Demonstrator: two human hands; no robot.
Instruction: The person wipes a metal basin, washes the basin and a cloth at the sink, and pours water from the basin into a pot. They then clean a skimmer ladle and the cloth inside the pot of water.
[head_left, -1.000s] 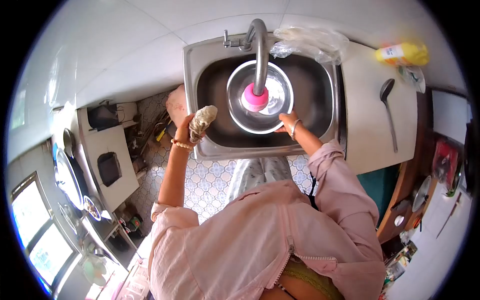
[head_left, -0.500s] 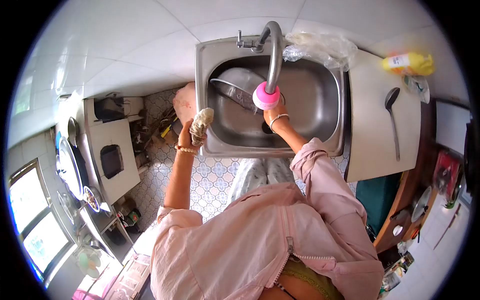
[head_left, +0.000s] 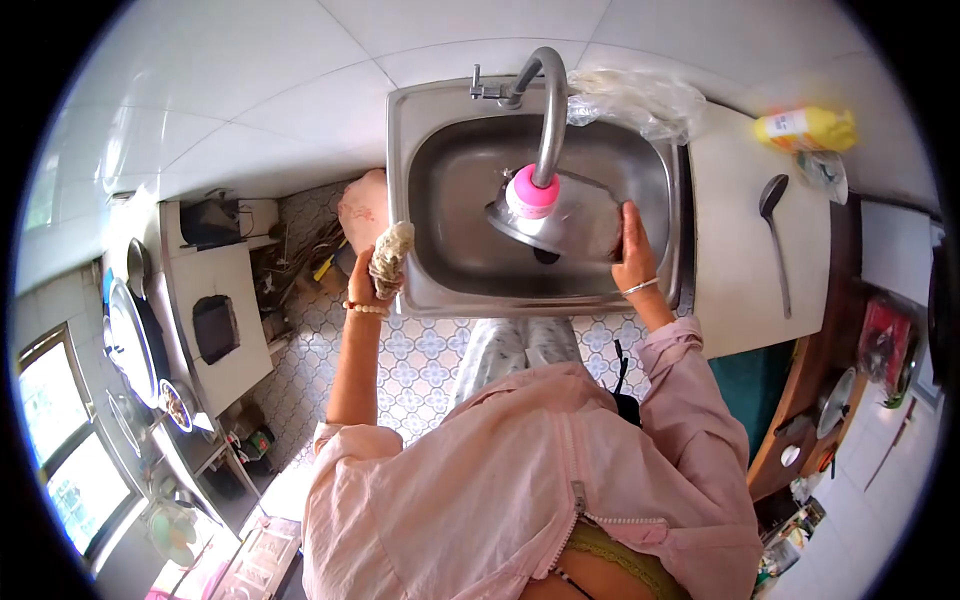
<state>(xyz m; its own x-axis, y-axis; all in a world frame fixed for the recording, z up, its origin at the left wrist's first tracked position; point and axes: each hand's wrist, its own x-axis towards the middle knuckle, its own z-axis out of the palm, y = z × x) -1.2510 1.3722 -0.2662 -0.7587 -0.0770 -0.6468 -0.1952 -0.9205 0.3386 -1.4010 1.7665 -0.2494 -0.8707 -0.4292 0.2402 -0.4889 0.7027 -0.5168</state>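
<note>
My left hand (head_left: 364,277) is closed around a pale, crumpled scrubber (head_left: 391,258) at the sink's left edge. In the right half of the steel sink (head_left: 450,220), my right hand (head_left: 635,250) grips the rim of a metal bowl (head_left: 580,222). The bowl is tilted under the faucet (head_left: 553,110), whose pink nozzle (head_left: 532,192) hides part of it. Whether water is running cannot be made out.
Clear plastic bags (head_left: 640,103) lie behind the sink. On the right counter (head_left: 740,250) are a ladle (head_left: 772,230) and a yellow bottle (head_left: 805,129). A pinkish basin (head_left: 363,208) is left of the sink; shelves stand farther left.
My right hand and the metal bowl have moved from the left and middle of the sink to its right side. My left hand still holds the scrubber near the left edge.
</note>
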